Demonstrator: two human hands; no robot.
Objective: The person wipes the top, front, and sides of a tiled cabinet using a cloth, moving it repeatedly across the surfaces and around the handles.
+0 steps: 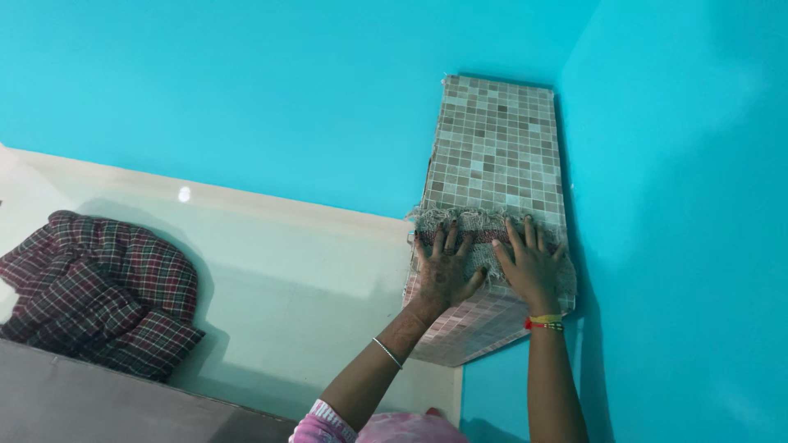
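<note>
A grey frayed cloth [484, 223] with a dark red stripe lies across a mosaic-tiled shelf [497, 139] fixed in the corner of turquoise walls. My left hand [444, 269] presses flat on the cloth's left part, fingers spread. On the right part rests my right hand [529, 262], also flat with fingers apart. A thin bangle circles my left wrist, a yellow and red band my right one. Both hands touch the cloth without gripping it.
A dark red checked garment [103, 295] lies crumpled on the pale glossy floor [295, 287] at the left. A grey-brown surface [98, 406] runs along the bottom left. Turquoise walls [681, 205] close in behind and to the right of the shelf.
</note>
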